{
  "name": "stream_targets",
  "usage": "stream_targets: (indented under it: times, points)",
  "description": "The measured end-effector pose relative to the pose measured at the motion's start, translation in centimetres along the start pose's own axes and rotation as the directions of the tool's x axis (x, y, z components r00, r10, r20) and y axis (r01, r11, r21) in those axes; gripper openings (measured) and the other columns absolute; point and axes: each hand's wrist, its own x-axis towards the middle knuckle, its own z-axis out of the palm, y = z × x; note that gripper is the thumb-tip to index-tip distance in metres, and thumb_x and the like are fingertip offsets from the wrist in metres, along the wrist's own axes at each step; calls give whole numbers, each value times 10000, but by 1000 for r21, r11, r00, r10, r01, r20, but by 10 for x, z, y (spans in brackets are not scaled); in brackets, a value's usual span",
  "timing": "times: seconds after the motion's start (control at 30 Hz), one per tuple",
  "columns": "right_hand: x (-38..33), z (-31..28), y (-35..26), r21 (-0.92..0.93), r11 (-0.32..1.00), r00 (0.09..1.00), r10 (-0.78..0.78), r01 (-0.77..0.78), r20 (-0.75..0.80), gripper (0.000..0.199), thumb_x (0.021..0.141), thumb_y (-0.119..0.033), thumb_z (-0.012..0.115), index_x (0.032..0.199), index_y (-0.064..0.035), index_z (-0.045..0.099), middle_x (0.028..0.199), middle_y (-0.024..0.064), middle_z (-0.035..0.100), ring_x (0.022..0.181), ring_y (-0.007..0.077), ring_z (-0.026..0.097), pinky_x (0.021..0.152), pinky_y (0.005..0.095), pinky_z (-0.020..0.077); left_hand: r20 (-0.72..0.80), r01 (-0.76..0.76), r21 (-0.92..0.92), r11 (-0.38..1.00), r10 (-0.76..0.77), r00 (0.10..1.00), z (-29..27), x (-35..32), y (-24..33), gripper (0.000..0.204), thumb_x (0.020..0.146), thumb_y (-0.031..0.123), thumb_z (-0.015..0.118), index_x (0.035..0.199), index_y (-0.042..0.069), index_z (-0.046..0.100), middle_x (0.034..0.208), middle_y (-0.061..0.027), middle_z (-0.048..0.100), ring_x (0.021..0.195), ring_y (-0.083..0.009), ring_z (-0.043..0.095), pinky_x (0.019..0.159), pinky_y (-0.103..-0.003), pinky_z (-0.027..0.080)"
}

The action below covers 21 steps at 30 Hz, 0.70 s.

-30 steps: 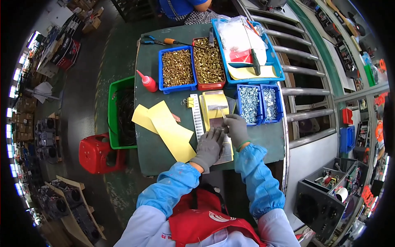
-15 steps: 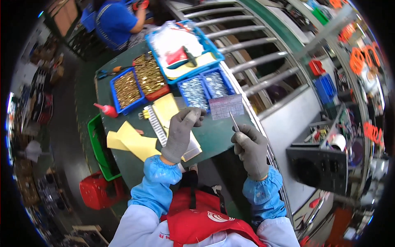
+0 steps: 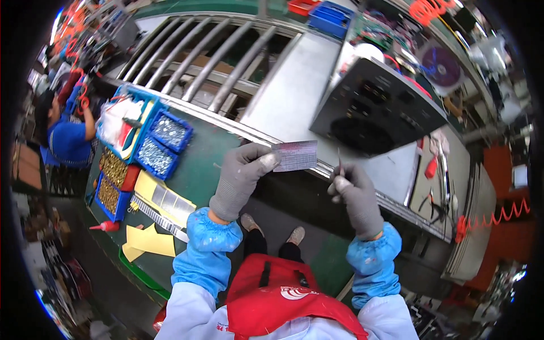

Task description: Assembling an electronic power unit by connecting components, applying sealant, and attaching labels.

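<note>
Head view: small pale card [image 3: 296, 156] with faint reddish print, held up in the air between the two hands, over the gap between the green bench [image 3: 198, 170] and the grey metal conveyor frame [image 3: 294, 96]. Left hand [image 3: 241, 178], grey glove, pinches the card's left edge between thumb and fingertips, closed on it. Right hand [image 3: 357, 195], grey glove too, sits just right of the card, not touching it, fingers pinched shut on a thin metal tool [image 3: 339, 164] that sticks upward; can't tell what kind of tool. Blue sleeve covers on both forearms, red apron [image 3: 283, 294] below. On the bench to the left: blue bins of silvery small parts [image 3: 161, 144], blue and red bins of brass-coloured parts [image 3: 113, 181], yellow paper sheets [image 3: 150, 241], a long strip with clear pockets [image 3: 161, 215] and a small red bottle [image 3: 105, 226]. Black box-shaped machine [image 3: 374, 107] beyond the right hand. Another person in blue [image 3: 65, 139] at far left.
</note>
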Motion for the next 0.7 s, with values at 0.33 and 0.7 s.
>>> stream_targets:
  times: [0.33,0.7]
  points:
    - [-21,-112,-8,-32,999,999,-23,24,32,305,832,-236,715,1006,9,664,839,-3,611,755,72,532,689,231,433,241,121,91,989,-139,960,123,2,-7,249,832,175,688,947,-45,709,796,-17,656,742,-71,551,682,-232,441]
    - [16,-154,22,-203,943,921,-309,264,-237,163,857,-132,704,914,19,683,738,-22,598,691,40,498,616,224,407,272,-95,209,973,36,962,183,58,-49,239,858,195,691,931,-33,700,735,-8,620,685,-66,527,604,-252,433]
